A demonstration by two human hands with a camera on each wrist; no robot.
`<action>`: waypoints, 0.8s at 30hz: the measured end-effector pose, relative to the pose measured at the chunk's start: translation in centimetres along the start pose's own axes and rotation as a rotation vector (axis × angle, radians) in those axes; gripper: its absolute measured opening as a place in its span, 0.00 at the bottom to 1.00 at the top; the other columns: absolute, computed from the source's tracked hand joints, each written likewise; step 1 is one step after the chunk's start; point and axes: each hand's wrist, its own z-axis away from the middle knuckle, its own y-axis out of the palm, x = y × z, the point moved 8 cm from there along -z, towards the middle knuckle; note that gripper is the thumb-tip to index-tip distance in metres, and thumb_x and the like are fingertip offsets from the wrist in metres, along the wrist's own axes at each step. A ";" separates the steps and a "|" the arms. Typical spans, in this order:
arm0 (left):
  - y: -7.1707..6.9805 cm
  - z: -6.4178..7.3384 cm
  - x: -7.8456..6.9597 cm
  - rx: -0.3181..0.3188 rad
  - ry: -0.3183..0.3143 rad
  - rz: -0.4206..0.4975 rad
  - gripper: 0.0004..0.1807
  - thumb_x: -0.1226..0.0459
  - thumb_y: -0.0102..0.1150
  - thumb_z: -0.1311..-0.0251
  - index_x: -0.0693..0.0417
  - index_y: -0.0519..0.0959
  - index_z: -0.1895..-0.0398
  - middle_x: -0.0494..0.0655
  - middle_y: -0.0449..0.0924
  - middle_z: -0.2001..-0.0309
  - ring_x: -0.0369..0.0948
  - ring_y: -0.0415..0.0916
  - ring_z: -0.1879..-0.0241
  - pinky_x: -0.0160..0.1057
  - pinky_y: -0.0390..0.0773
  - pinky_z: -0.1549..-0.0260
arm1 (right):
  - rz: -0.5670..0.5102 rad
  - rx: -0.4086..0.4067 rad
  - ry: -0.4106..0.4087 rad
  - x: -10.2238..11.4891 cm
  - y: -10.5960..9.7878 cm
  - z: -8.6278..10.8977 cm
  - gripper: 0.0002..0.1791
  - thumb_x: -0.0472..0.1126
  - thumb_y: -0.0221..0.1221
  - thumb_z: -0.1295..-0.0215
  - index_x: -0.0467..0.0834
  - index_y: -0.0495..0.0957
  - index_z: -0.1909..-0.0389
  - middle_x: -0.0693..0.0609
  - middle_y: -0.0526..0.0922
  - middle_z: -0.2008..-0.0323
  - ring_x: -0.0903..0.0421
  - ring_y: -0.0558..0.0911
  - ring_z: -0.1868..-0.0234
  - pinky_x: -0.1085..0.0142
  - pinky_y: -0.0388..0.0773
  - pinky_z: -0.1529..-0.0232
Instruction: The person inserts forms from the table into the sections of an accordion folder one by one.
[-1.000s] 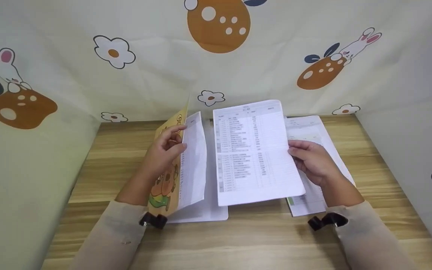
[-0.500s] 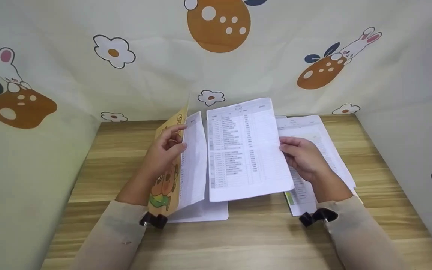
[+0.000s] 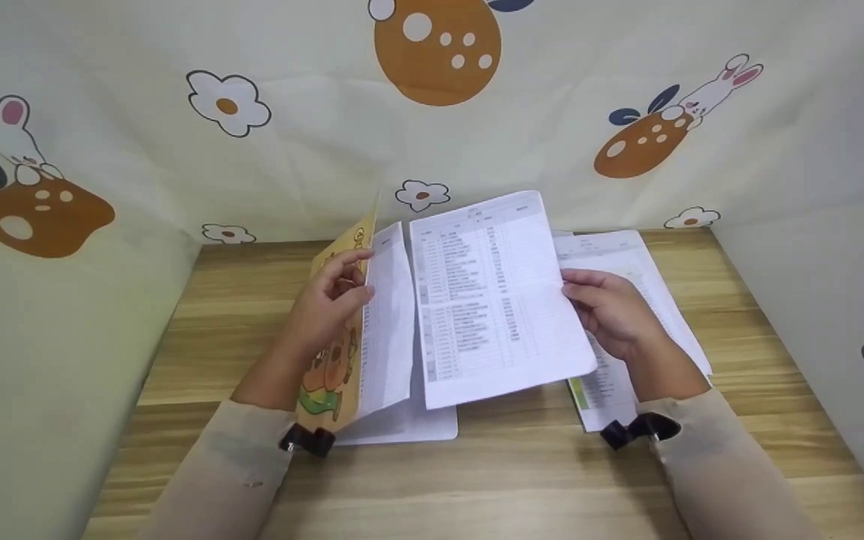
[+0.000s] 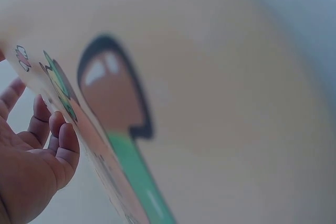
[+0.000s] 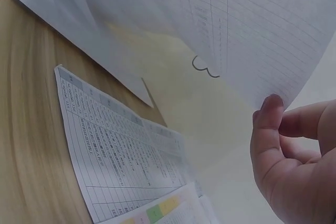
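Observation:
My left hand (image 3: 331,307) holds the free edge of a raised folder cover (image 3: 331,371), thumb on the inner side. The cover is orange-yellow with cartoon figures, which fill the left wrist view. A white printed sheet (image 3: 391,315) stands against its inside, and the folder's pale back part (image 3: 428,424) lies flat on the table. With thumb and forefinger my right hand (image 3: 612,315) pinches the right edge of another sheet (image 3: 496,300), printed with a table of text. This sheet is held up and tilted, its left edge close by the folder's opening. In the right wrist view the fingertips (image 5: 273,106) grip its corner.
Several printed papers (image 3: 604,247) lie on the wooden table (image 3: 507,480) at the right, partly under my right hand; one has a coloured strip (image 5: 155,212). Cloth walls (image 3: 312,165) with fruit, rabbit and flower prints stand behind and at both sides.
My right hand has brought its sheet left and slightly up, nearer the folder, with a small shift back right in the last half second. The left hand and cover have stayed put.

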 end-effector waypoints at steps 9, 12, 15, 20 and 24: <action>0.1 0.0 -0.1 0.006 0.000 -0.015 0.30 0.61 0.60 0.30 0.40 0.73 0.25 0.52 0.71 0.47 0.48 0.72 0.51 0.43 0.75 0.51 | -0.056 0.010 -0.014 0.5 -0.2 0.3 0.26 0.33 0.56 0.21 0.28 0.68 0.26 0.54 0.90 0.52 0.60 0.90 0.52 0.67 0.88 0.52; 0.1 -0.1 -0.1 0.008 0.010 -0.006 0.31 0.62 0.60 0.31 0.42 0.73 0.25 0.52 0.72 0.48 0.48 0.72 0.52 0.42 0.75 0.54 | -0.071 0.006 -0.014 0.6 -0.1 0.3 0.26 0.33 0.56 0.21 0.28 0.69 0.28 0.54 0.90 0.53 0.60 0.90 0.53 0.67 0.88 0.53; 0.1 -0.1 0.0 0.007 0.013 0.003 0.31 0.63 0.61 0.31 0.43 0.73 0.25 0.51 0.72 0.49 0.48 0.71 0.53 0.41 0.74 0.54 | -0.081 0.000 -0.019 0.6 0.1 0.4 0.25 0.33 0.57 0.22 0.29 0.70 0.29 0.54 0.91 0.54 0.60 0.90 0.54 0.67 0.88 0.54; 0.1 -0.1 0.0 0.005 0.014 0.009 0.31 0.63 0.61 0.31 0.42 0.74 0.25 0.50 0.72 0.49 0.47 0.71 0.53 0.41 0.75 0.54 | -0.071 -0.005 -0.028 0.5 0.8 0.6 0.24 0.34 0.57 0.21 0.29 0.71 0.29 0.54 0.90 0.54 0.60 0.89 0.53 0.68 0.87 0.52; 0.1 -0.1 0.0 0.004 0.018 0.006 0.30 0.63 0.61 0.31 0.43 0.73 0.25 0.50 0.72 0.49 0.47 0.72 0.53 0.41 0.75 0.53 | -0.075 -0.004 -0.022 0.3 1.4 0.7 0.24 0.34 0.56 0.21 0.30 0.70 0.29 0.55 0.88 0.53 0.61 0.88 0.52 0.69 0.86 0.50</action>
